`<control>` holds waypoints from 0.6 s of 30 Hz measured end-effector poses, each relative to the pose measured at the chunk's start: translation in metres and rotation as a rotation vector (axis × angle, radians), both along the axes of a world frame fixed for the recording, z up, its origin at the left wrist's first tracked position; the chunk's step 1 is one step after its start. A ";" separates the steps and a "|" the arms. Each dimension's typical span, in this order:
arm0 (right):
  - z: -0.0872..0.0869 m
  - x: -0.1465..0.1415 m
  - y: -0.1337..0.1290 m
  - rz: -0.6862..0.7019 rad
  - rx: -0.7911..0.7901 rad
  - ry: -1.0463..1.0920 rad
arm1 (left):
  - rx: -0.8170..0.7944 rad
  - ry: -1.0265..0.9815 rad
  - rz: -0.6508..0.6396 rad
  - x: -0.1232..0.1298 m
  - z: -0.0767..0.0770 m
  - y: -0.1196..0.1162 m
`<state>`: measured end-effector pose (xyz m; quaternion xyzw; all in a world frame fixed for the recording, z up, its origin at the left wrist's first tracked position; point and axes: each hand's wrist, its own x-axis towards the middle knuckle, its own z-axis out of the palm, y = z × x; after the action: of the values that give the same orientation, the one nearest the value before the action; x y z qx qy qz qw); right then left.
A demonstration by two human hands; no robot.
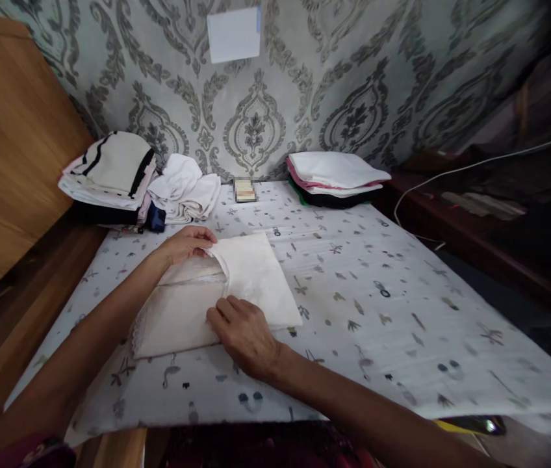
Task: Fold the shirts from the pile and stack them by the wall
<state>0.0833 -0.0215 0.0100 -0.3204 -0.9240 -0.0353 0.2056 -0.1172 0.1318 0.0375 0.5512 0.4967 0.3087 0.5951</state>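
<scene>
A folded white garment (266, 286) with a lace edge on its left side lies on the patterned sheet in front of me. One layer is doubled over toward the right, and its fold is raised in a curve between my hands. My left hand (190, 244) pinches the far end of this fold, thumb and fingers together. At the near end, my right hand (246, 335) has its fingers curled closed on the cloth edge. The underside of the raised layer is partly hidden.
Stacked folded clothes (114, 169) stand at the back left, beside crumpled white clothes (182, 185). Against the wall sits a small box (245, 190). Another folded pile (336, 175) lies at the back right. A white cable (412, 188) hangs past the right edge, and a wooden cabinet (17, 143) rises at left.
</scene>
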 end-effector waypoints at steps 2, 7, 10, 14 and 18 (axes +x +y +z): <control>-0.003 -0.004 0.001 0.004 -0.003 -0.010 | 0.019 0.030 0.009 -0.003 -0.004 -0.001; -0.001 -0.014 0.005 -0.002 -0.039 -0.051 | 0.102 0.173 0.015 -0.005 -0.006 -0.001; -0.001 -0.021 0.006 -0.006 -0.090 -0.088 | 0.184 0.298 0.016 -0.007 -0.013 0.000; -0.004 -0.022 0.004 0.009 -0.143 -0.122 | 0.404 0.560 0.017 -0.012 -0.027 -0.002; -0.008 -0.019 -0.001 0.043 -0.166 -0.078 | 0.600 0.894 -0.026 -0.008 -0.018 -0.013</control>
<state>0.0644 -0.0220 0.0020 -0.3148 -0.9377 0.0335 0.1429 -0.1250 0.1191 0.0191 0.7810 0.5846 0.1647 0.1455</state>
